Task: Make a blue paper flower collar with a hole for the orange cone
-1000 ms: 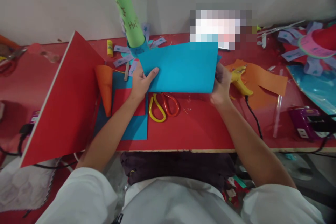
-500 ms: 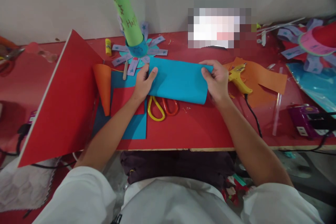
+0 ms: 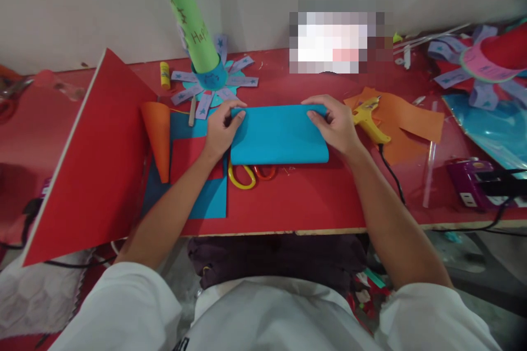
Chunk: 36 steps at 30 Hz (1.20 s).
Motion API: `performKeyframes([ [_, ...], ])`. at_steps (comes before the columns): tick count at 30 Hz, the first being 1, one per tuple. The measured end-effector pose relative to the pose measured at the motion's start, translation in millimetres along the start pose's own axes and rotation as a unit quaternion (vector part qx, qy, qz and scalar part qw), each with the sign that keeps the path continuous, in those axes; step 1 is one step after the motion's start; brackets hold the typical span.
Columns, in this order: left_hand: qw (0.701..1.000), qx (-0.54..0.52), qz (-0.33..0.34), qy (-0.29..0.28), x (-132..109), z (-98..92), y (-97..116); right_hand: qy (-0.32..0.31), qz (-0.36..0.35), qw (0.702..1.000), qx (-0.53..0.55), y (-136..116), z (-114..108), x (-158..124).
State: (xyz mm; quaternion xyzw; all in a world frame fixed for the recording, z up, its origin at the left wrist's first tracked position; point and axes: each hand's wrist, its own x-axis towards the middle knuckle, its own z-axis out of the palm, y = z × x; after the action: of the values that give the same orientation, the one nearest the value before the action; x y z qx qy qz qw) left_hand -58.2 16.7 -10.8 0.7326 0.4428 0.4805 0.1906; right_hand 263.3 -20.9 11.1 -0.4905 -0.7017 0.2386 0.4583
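blue sheet (image 3: 280, 134), tilted a second ago, now levelled and lowered over red worktop (image 3: 296, 203); appears doubled, near bend rounded; far edges seemingly brought into line, crease likely not yet pressed; fingers of left hand (image 3: 222, 129) and right hand (image 3: 335, 123) pinch opposite far corners, thumbs on near face; scissors (image 3: 244, 187) peek from beneath near edge

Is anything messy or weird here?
Yes: mixed red, white and green scraps lie jumbled below the red table, like litter. A pale, blocky blur by the grey wall hides what's there. The bent blue paper sheet in the left hand and right hand shows no visible damage.
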Motion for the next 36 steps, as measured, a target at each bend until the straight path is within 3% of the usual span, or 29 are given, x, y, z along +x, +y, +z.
performKeyframes([
  [27,0.999,-0.015,-0.006,-0.050,-1.1,0.2,-0.1,0.024,0.012,0.999,0.024,12.0,-5.4,3.4],
  [36,0.999,-0.031,0.003,-0.031,-2.1,0.6,-0.3,0.025,0.008,1.000,0.018,7.1,-8.1,2.9],
])
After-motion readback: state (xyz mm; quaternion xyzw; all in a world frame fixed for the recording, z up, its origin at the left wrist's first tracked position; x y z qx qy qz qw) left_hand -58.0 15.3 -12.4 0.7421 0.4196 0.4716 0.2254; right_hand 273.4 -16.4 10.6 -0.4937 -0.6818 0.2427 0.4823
